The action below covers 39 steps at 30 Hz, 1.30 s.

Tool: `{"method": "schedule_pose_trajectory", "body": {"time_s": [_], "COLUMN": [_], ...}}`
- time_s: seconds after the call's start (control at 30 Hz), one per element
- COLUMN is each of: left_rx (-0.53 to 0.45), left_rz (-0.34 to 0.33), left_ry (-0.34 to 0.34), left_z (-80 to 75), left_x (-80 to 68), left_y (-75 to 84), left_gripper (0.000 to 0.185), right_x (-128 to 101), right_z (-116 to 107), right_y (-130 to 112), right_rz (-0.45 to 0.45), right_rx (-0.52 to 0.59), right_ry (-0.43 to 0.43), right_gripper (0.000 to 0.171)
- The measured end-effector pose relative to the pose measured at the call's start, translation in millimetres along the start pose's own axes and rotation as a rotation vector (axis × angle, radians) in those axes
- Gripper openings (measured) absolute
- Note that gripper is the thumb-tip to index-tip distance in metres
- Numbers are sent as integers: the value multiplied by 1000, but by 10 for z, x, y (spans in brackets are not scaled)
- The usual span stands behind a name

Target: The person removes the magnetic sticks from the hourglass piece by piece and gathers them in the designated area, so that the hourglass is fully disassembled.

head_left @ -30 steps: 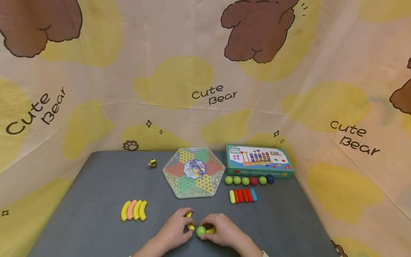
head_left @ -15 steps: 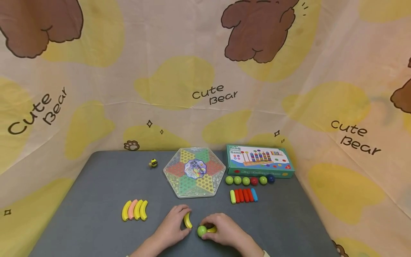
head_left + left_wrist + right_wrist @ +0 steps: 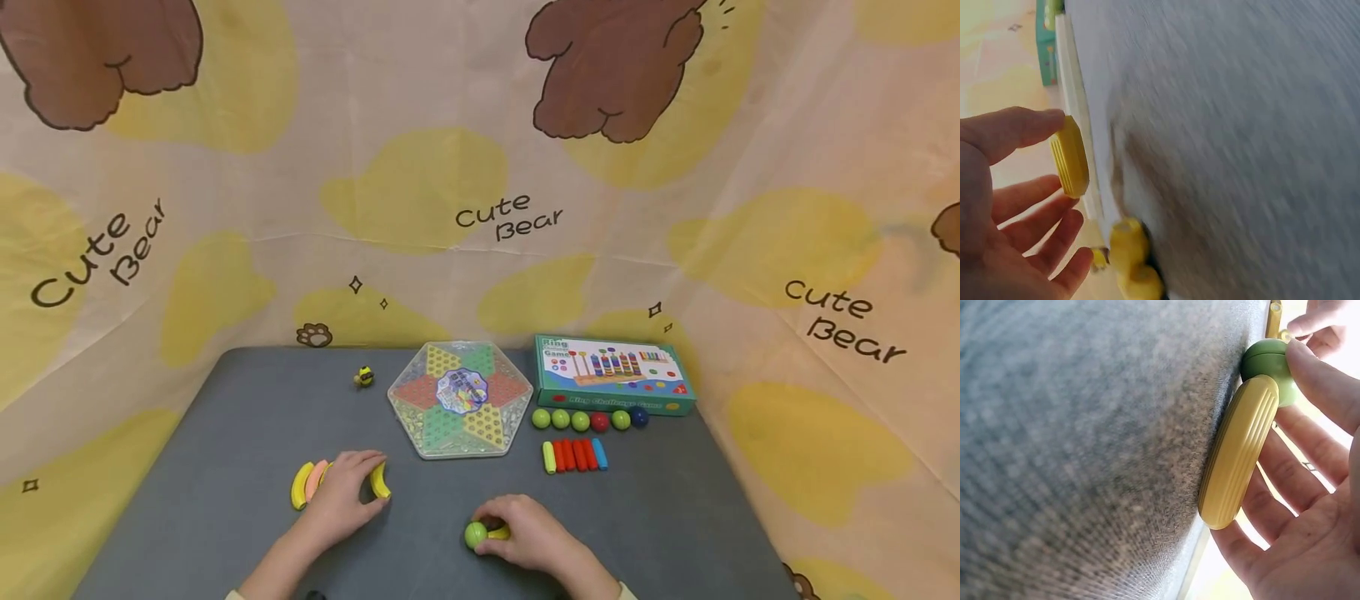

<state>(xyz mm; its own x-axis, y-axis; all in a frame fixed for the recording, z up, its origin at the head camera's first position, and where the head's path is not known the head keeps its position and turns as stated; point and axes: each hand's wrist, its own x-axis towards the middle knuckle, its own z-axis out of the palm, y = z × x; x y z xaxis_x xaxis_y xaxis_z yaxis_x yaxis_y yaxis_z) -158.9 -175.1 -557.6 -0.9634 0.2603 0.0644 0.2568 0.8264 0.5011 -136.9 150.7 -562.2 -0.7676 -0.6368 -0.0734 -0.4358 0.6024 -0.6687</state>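
Note:
My left hand pinches a yellow curved toy piece between thumb and fingertips; in the left wrist view this ridged piece is raised off the table. Beneath and beside that hand lies a row of curved pieces, of which a yellow one and a pink one show; the others are mostly hidden. At the front centre, my right hand holds a green ball between thumb and fingers. A yellow curved piece meets the ball end-on and lies along the right palm, close to the tabletop.
A hexagonal board game case lies at the back centre. Right of it are a green game box, a row of balls and several short straight pieces. A small bee toy stands at the back left.
My left hand has drawn away leftward from the green ball, carrying the yellow curved piece to beside the row. The right hand stays almost in place with the ball.

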Motion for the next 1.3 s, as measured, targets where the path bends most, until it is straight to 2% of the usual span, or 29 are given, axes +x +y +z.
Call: {"method": "schedule_pose_trajectory", "body": {"time_s": [0.2,0.3,0.5,0.6,0.73,0.97,1.2,1.3], "left_rx": [74,107,121,128,151,171,158,150], "left_rz": [6,17,53,46,31,19,1,3], "left_ry": [28,21,38,41,37,57,41,58], "left_z": [-78,-95,-60,-34,-37,-69,-102,-109], "left_x": [-50,-63,-64,-60,-61,-72,-75,-98], "left_y": [-160,-200,-194,-176,-155,-195,-241,-236], "left_gripper": [57,56,61,65,61,58,62,63], "right_x": [5,7,22,23,26,61,60,54], "right_z": [-5,-12,-39,-38,-32,-34,-85,-99], "right_y": [-24,-42,-57,-57,-58,-31,10,18], "right_rz": [-1,1,27,30,35,60,77,76], "right_rx": [-18,-16,10,6,7,5,-2,-24], "right_ry": [16,16,0,-1,-3,-13,21,30], "right_gripper": [26,26,25,25,26,41,37,38]}}
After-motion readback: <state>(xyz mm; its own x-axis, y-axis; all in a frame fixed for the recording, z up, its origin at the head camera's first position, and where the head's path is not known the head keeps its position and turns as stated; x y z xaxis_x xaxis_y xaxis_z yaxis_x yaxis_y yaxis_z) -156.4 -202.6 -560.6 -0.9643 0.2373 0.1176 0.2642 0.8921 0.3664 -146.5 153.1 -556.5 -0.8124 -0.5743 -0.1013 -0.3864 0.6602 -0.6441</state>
